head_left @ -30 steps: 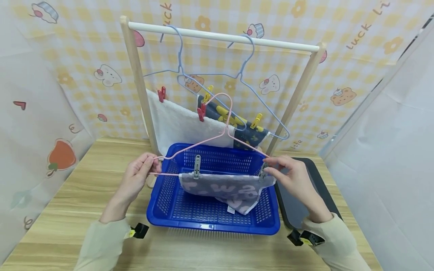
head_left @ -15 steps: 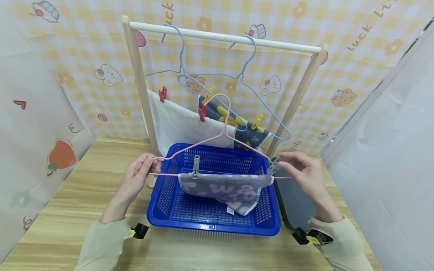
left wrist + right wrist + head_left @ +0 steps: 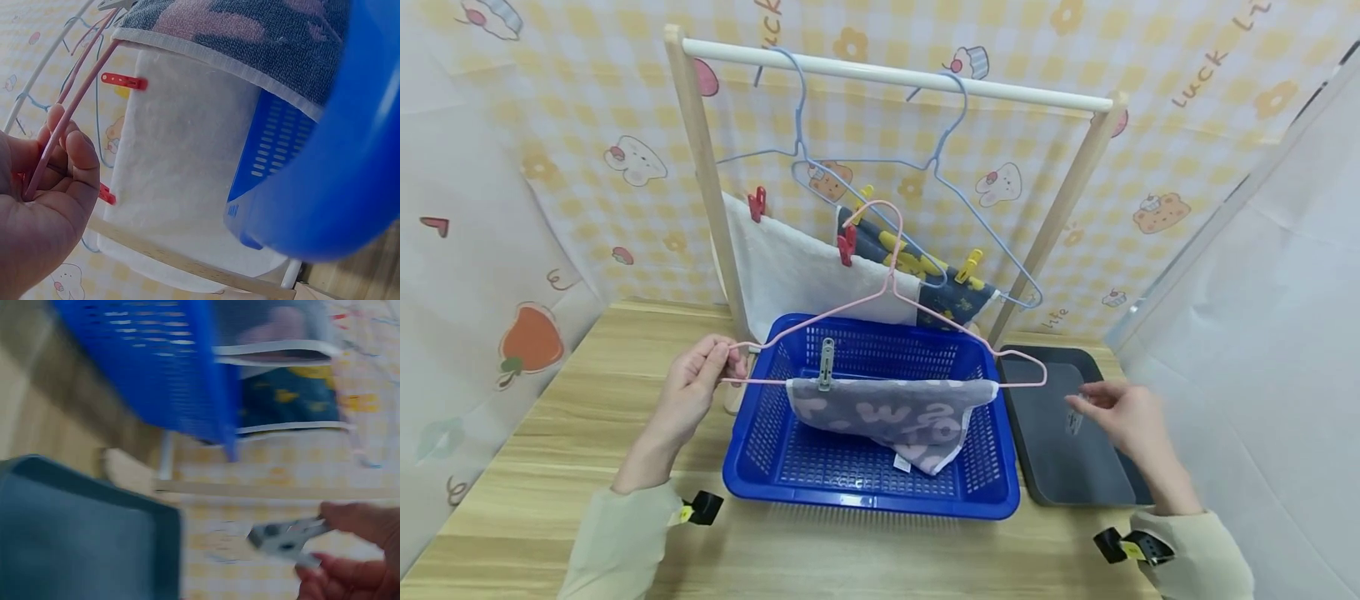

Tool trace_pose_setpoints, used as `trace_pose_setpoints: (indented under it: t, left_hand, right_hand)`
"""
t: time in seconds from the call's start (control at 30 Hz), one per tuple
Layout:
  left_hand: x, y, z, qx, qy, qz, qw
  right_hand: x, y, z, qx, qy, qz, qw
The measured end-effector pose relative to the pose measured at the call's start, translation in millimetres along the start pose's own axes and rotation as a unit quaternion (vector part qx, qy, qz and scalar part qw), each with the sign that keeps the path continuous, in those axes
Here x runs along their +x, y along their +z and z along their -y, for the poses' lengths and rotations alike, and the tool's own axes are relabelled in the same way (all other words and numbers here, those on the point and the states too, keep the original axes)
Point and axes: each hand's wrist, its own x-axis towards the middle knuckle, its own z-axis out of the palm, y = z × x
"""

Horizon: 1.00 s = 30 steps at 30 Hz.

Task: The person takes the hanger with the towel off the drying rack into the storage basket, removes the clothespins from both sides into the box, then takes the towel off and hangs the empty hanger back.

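My left hand (image 3: 700,375) grips the left end of a pink wire hanger (image 3: 831,317), holding it up over the blue basket (image 3: 741,487). Folded over the hanger's lower bar is a grey towel (image 3: 880,408) with pink letters; one grey clothespin (image 3: 826,364) clips it near its left side. The towel's right side carries no clip. Away to the right, above the dark tray, my right hand (image 3: 1123,417) pinches another grey clothespin (image 3: 284,537) between thumb and fingers, its body pointing away from the fingertips in the right wrist view.
Behind the basket stands a wooden rack with a white rod (image 3: 880,75). Two blue hangers (image 3: 936,158) on it bear a white towel (image 3: 820,271) with red clips and a dark blue and yellow towel (image 3: 955,304) with yellow clips. A dark grey tray (image 3: 1045,467) lies at right.
My right hand has drawn the right clothespin off the towel and carried it rightward over the tray. The hanger has shifted slightly left in my left hand's grip.
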Motion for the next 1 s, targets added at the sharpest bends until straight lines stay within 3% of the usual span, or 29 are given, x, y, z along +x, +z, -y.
trace_pose_setpoints:
  t: [0.13,0.33,0.43,1.0]
  left_hand:
    - [0.7,1.3,-0.7,0.001,-0.001,-0.001,1.0]
    - [1.9,3.5,0.6,-0.008,-0.003,-0.002,1.0]
    - [1.9,3.6,0.5,-0.006,-0.001,-0.003,1.0]
    - [0.4,2.4,-2.2,0.012,-0.009,-0.006,0.9999]
  right_hand:
    - [6,23,-17,-0.03,0.052,0.086,0.994]
    - [9,50,-33,-0.067,0.13,0.172,0.974]
    - [8,60,-37,-0.071,0.144,0.187,0.969]
    - [5,92,-46,-0.095,0.131,0.196,0.967]
